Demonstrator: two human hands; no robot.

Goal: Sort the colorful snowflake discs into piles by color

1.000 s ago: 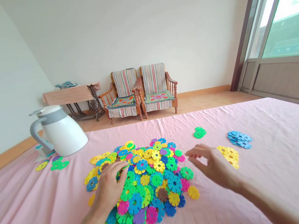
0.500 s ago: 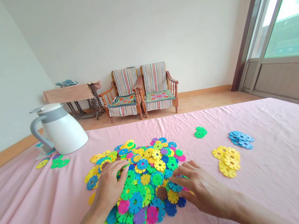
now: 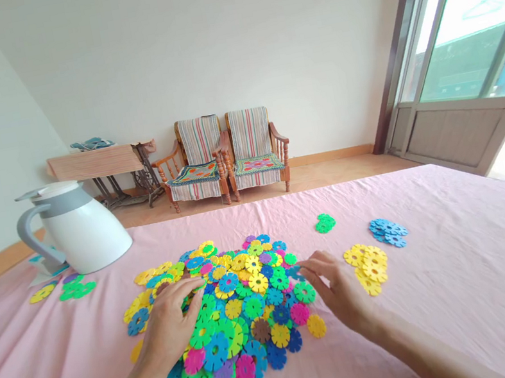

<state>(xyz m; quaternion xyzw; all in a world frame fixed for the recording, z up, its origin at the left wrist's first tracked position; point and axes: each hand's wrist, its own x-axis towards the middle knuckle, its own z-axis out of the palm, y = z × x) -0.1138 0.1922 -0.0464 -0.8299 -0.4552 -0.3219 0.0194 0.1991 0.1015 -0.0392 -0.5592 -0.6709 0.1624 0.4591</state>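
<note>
A large heap of flat plastic snowflake discs [image 3: 253, 306] in yellow, green, blue, pink and purple lies on a pink cloth [image 3: 451, 291]. My left hand [image 3: 170, 317] rests palm-down on the heap's left side, with nothing visible in it. At the heap's right edge, my right hand [image 3: 336, 288] pinches a blue disc [image 3: 295, 272] in its fingertips. Just right of that hand is a stack of yellow discs [image 3: 367, 267]. Farther off lie a blue group [image 3: 388, 232] and a small green group [image 3: 325, 223].
A white jug with a grey handle [image 3: 76, 230] stands on the cloth at the far left, with a few yellow and green discs [image 3: 74, 289] by it. Two striped armchairs [image 3: 227, 154], a draped sewing table [image 3: 96, 164] and a glass door [image 3: 454, 56] stand beyond.
My right hand has risen from the heap's lower right to its right edge, with a blue disc at its fingertips. The yellow stack grew after the first frame. My view has swung slightly left.
</note>
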